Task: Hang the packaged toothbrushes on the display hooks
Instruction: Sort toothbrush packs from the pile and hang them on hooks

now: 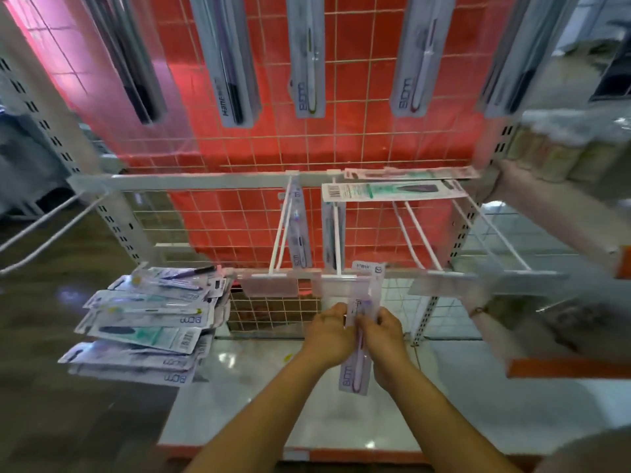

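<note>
Both hands meet at the middle of one packaged toothbrush [356,370], the left hand [329,332] curled round its left edge and the right hand [384,336] pinching its right edge, fingers closed on the card from both sides; gripping it this way keeps the long, thin pack upright and steady, which seems meant to bring its top up to the front end of the display hook [336,233] just above; the pack's upper end stands beside the clear label holder [341,286] at that hook's tip, though motion blur makes it hard to tell whether the hanging hole has reached the wire yet; the pack itself is a narrow pale card under clear plastic, with a pinkish-purple brush handle running down it and printed lettering near the bottom edge; further back on the same hook, and on the neighbouring hook [280,233], other packs already hang close to the wire grid [239,148], so the new one would likely join the front of that row; a loose pile of packs [146,319] lies fanned out well to the left, probably stock kept within reach; two more packs [392,191] lie flat across the hooks on the right, apparently parked there rather than hung.
</note>
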Demonstrator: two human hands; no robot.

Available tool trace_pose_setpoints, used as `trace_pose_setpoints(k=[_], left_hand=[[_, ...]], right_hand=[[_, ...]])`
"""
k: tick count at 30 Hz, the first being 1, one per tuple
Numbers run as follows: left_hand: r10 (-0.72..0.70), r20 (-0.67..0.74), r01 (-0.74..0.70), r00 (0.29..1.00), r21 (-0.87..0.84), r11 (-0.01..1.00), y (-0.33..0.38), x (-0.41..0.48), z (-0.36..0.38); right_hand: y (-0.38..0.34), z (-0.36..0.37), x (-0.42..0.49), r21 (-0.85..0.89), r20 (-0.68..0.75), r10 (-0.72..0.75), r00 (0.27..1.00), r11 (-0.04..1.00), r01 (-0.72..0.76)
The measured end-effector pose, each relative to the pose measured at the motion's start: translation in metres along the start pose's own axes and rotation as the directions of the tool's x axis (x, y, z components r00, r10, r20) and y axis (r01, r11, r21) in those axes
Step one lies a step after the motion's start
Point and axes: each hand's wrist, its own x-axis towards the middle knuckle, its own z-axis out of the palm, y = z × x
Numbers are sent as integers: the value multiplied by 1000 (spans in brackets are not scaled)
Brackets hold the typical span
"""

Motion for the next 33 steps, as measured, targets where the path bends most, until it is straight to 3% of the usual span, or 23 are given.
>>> trace_pose_setpoints(k=[12, 19, 33], left_hand=[[26, 63, -22, 998, -73, 997, 48, -96, -10], [65, -18, -66, 998, -56, 996, 75, -129, -39], [215, -61, -221, 975, -129, 967, 137, -127, -105]], right_hand=[[-36, -50, -107, -23, -17, 22, 1000, 999, -22], [-78, -56, -148, -60, 30, -4, 1000, 998, 5], [-172, -72, -157, 158, 112, -138, 984, 980, 120]])
